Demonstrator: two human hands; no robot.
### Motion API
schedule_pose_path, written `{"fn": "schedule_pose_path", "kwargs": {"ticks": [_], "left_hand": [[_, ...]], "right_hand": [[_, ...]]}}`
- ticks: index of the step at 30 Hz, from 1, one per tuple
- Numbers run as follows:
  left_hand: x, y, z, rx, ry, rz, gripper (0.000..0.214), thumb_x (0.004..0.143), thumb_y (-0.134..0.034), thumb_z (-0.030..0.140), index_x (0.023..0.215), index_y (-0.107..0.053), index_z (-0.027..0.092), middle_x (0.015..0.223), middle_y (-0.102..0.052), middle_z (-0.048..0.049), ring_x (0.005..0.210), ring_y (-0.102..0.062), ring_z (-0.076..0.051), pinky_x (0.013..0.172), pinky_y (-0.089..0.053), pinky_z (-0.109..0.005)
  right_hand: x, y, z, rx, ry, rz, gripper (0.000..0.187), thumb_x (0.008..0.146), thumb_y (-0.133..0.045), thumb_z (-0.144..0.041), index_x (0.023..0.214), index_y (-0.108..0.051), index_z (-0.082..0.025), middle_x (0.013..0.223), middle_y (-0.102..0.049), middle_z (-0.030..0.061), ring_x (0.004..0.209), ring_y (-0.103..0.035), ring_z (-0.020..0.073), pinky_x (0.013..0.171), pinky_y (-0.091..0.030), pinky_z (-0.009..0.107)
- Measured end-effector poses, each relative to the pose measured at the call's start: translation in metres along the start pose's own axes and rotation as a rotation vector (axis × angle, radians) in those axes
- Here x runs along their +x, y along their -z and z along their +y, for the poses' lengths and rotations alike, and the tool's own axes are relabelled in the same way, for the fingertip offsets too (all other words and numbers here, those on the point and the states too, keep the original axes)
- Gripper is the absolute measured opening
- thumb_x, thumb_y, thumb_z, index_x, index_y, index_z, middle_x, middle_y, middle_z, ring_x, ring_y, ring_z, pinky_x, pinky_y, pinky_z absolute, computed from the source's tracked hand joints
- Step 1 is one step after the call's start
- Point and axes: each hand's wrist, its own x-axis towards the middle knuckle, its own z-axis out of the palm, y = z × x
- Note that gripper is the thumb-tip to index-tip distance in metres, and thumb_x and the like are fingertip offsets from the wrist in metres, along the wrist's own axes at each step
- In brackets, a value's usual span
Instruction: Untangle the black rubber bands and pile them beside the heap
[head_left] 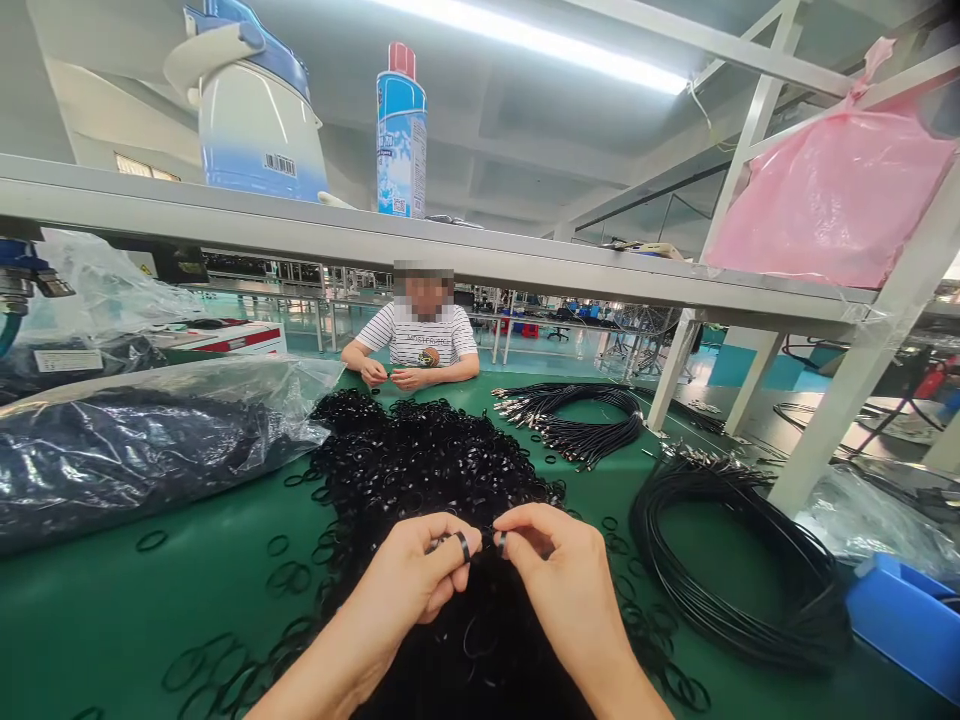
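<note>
My left hand [416, 575] and my right hand [559, 565] meet over a big heap of black rubber rings [420, 470] on the green table [195, 590]. Both hands are closed in a pinch. Between their fingertips they hold a small black ring [465, 545]. The left thumb and forefinger grip one side of it, the right thumb and forefinger the other end. Loose rings lie scattered around the heap.
A coil of black cable [720, 560] lies right of my hands, a bundle of cables with metal ends [577, 420] behind it. A plastic bag of black parts [127, 450] sits left. A blue bin [904, 620] is at the right edge. A person in a striped shirt [416, 345] works opposite.
</note>
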Motion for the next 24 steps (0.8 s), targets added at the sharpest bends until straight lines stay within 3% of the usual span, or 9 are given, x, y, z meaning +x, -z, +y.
{"fn": "schedule_pose_path", "kwargs": {"ticks": [7,10,13,16,19,24], "left_hand": [[0.004,0.008,-0.002,-0.199,0.071,-0.039,0.024,0.077,-0.059,0.033,0.065,-0.052,0.014,0.048,-0.040,0.0079,0.037,-0.016,0.001,0.037,-0.005,-0.016],[0.006,0.012,-0.004,-0.276,0.073,-0.036,0.026,0.077,-0.061,0.032,0.062,-0.050,0.013,0.052,-0.044,0.0060,0.038,-0.016,0.002,0.036,-0.004,-0.015],[0.008,0.013,-0.006,-0.356,0.089,-0.044,0.022,0.076,-0.064,0.031,0.070,-0.053,0.013,0.058,-0.049,0.0040,0.039,-0.019,0.002,0.036,-0.005,-0.014],[0.007,0.012,-0.007,-0.391,0.088,-0.053,0.020,0.075,-0.066,0.030,0.073,-0.056,0.013,0.058,-0.047,0.0046,0.039,-0.019,0.002,0.036,-0.005,-0.013],[0.005,0.011,-0.008,-0.399,0.081,-0.068,0.022,0.075,-0.067,0.031,0.073,-0.058,0.012,0.057,-0.045,0.0052,0.040,-0.018,0.002,0.036,-0.005,-0.013],[0.006,0.013,-0.008,-0.284,0.004,-0.054,0.029,0.078,-0.062,0.041,0.086,-0.060,0.014,0.059,-0.048,0.0051,0.039,-0.018,0.001,0.036,-0.006,-0.014]], "right_hand": [[0.007,0.004,0.013,0.160,-0.122,0.078,0.015,0.079,-0.054,-0.016,0.075,-0.066,-0.022,0.069,-0.069,-0.0021,0.066,-0.064,0.0166,0.063,-0.048,0.027],[0.008,0.006,0.022,-0.012,-0.032,0.071,0.023,0.080,-0.051,-0.013,0.088,-0.070,-0.023,0.088,-0.072,0.0020,0.083,-0.065,0.0205,0.079,-0.048,0.034],[0.007,0.003,0.021,-0.156,0.106,0.008,0.036,0.081,-0.046,-0.007,0.102,-0.069,-0.026,0.113,-0.066,0.0031,0.106,-0.058,0.0214,0.095,-0.040,0.038],[0.003,0.000,0.011,-0.127,0.093,-0.064,0.024,0.085,-0.049,-0.017,0.095,-0.069,-0.027,0.101,-0.068,0.0008,0.095,-0.060,0.0190,0.085,-0.044,0.033],[0.000,-0.001,0.000,-0.099,0.040,-0.119,0.010,0.078,-0.062,-0.022,0.085,-0.068,-0.027,0.086,-0.068,-0.0023,0.081,-0.061,0.0176,0.072,-0.045,0.029],[0.003,0.000,0.003,-0.052,-0.040,-0.138,0.010,0.076,-0.062,-0.018,0.072,-0.067,-0.025,0.072,-0.067,-0.0039,0.067,-0.059,0.0154,0.062,-0.041,0.026]]}}
